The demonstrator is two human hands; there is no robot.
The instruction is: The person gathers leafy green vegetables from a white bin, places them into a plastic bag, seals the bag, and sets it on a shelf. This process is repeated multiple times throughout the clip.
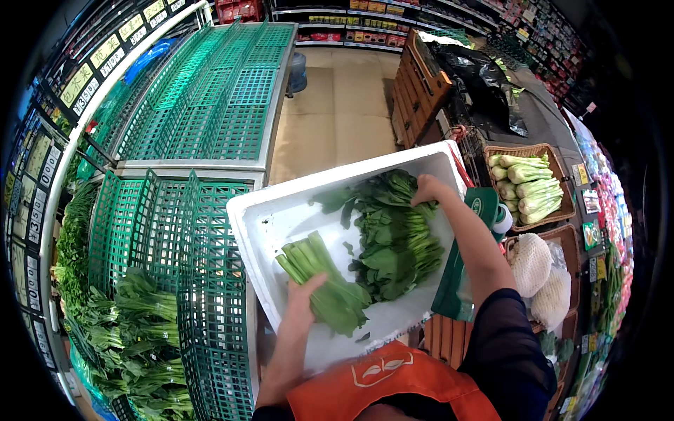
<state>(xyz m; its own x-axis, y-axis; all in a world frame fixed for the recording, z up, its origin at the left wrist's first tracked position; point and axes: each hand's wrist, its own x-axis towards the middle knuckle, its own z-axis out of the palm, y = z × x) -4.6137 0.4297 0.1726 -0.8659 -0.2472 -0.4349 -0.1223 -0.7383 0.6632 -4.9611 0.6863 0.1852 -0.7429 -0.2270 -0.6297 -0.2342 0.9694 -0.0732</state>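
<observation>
A white foam box (250, 263) lies tilted in front of me, with leafy greens inside. My left hand (305, 300) is closed around a bunch of leafy greens (334, 294), its pale cut stems pointing up and left and its leaves towards me. At the box's far right, my right hand (427, 190) touches the stems at the top of a pile of dark leafy greens (392, 247); the fingers are partly hidden, and whether they grip a bunch is unclear. A few loose leaves lie on the box floor between the held bunch and the pile.
Green plastic grid racks (216, 247) with upright dividers stand left, holding bunched greens (147, 337). On the right are a wicker basket of pale green stalk vegetables (537, 189), net-wrapped white produce (532, 263) and a green bag (458, 268). A wooden crate (418, 89) and blue water bottle (298, 72) stand beyond.
</observation>
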